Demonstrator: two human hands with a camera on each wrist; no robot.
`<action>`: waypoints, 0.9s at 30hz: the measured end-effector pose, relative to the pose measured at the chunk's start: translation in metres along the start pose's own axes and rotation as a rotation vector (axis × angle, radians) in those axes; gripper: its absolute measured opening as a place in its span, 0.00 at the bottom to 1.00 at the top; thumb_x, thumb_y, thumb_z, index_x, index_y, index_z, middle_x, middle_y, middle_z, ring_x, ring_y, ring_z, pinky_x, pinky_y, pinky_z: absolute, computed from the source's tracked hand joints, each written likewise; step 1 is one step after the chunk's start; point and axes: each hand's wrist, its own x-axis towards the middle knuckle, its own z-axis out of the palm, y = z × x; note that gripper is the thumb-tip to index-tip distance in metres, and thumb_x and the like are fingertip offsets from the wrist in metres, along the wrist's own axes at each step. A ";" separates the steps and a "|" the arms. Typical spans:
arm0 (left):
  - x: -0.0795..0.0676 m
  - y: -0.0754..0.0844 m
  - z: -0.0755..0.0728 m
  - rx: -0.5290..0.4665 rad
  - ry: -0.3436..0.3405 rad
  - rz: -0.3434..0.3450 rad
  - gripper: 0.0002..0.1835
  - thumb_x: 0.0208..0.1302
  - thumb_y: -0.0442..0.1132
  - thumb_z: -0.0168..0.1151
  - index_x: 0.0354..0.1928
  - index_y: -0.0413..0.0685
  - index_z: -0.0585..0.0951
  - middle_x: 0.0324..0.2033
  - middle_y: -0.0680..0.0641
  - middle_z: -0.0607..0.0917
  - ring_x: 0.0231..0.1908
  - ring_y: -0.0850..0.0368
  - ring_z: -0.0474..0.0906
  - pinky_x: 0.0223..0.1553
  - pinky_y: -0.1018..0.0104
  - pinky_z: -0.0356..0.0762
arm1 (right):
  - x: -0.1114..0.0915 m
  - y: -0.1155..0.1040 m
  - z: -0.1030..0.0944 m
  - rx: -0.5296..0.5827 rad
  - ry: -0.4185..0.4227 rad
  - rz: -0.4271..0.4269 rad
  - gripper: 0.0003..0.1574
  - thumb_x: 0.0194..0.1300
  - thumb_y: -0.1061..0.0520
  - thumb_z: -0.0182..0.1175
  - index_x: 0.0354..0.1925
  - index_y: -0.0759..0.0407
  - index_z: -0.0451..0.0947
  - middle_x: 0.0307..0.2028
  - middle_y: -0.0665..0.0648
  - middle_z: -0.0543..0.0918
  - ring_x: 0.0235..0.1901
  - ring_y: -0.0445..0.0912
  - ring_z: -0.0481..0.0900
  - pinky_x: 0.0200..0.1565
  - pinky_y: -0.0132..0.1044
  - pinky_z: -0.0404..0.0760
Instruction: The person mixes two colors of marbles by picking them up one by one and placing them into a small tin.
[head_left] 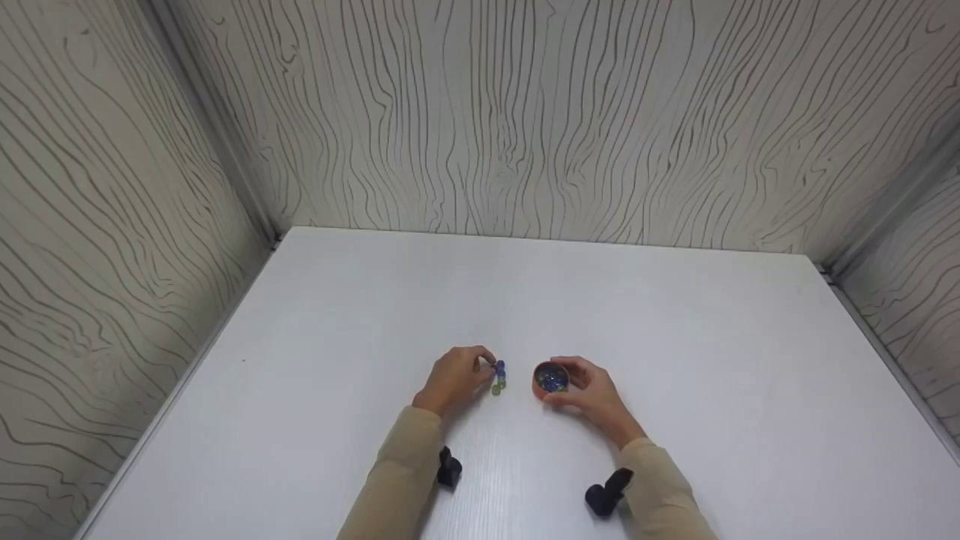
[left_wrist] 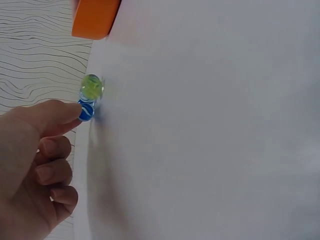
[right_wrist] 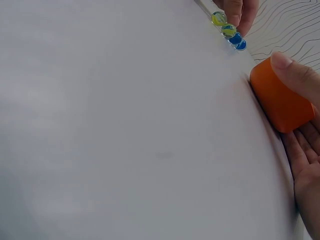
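A short row of glass marbles lies on the white table, blue marbles (head_left: 501, 365) at its far end and yellow-green marbles (head_left: 496, 390) at the near end. My left hand (head_left: 454, 379) is at the row's left side, its thumb and forefinger pinching a blue marble (left_wrist: 86, 111); the other fingers are curled. To the right, my right hand (head_left: 592, 391) grips a small orange cup (right_wrist: 280, 97), thumb on one side and fingers on the other. Blue and green marbles (head_left: 552, 378) fill the inside of the cup, seen from above in the head view.
The white table (head_left: 675, 322) extends around both hands. Wood-grain patterned panels (head_left: 495, 112) stand behind it and at both sides. A black wrist device (head_left: 450, 469) is on the left sleeve, another black device (head_left: 607, 493) on the right one.
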 end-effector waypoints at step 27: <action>0.001 0.000 0.000 0.009 0.003 -0.020 0.10 0.64 0.40 0.60 0.43 0.45 0.84 0.21 0.55 0.73 0.24 0.62 0.66 0.31 0.69 0.66 | -0.001 -0.002 0.000 -0.005 -0.008 0.017 0.41 0.47 0.57 0.75 0.59 0.62 0.73 0.60 0.63 0.78 0.65 0.55 0.73 0.68 0.45 0.67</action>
